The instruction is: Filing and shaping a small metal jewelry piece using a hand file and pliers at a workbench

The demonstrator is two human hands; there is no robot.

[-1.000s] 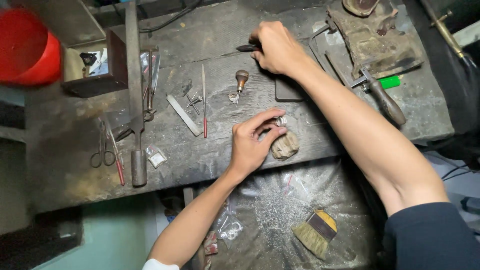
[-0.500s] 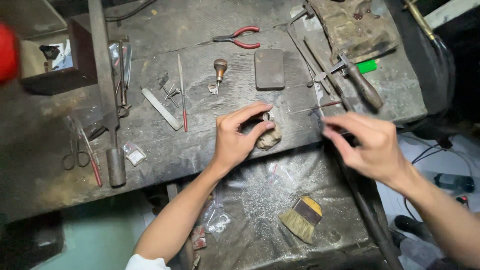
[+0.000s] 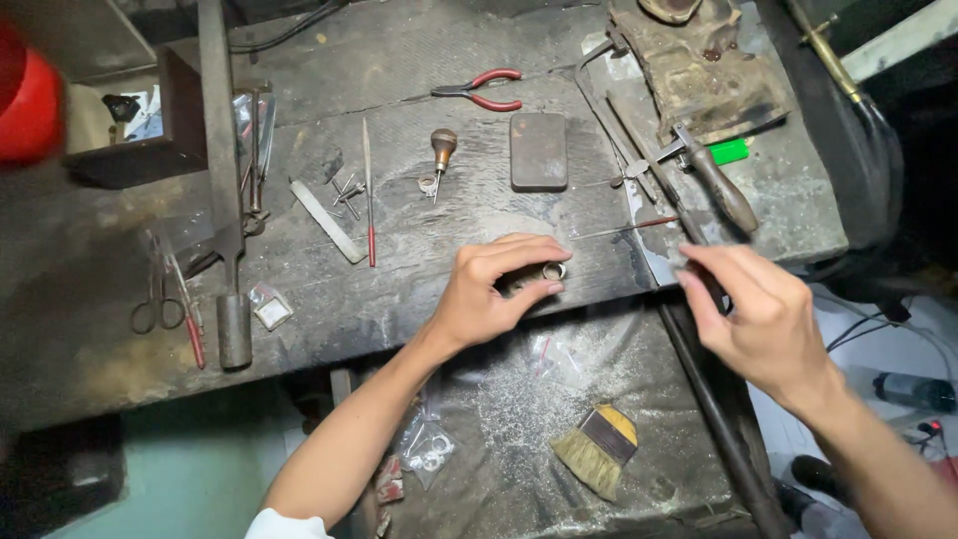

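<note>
My left hand rests at the front edge of the dark workbench, thumb and fingers pinching a small metal ring against a worn wooden peg. My right hand hovers just right of it, above the bench corner, fingers pinched together at the red end of a thin needle file that points left toward the ring. A dark saw-frame bar runs under this hand.
Behind the hands lie a dark rectangular block, a wooden-knobbed graver, red-handled pliers, a red-tipped file and a flat steel strip. Scissors and a long hammer-like bar sit left. A brush lies in the dusty tray below.
My right hand came back from the far side of the bench to the near right corner, bringing a thin file. The left hand stayed on the ring; the view shifted slightly.
</note>
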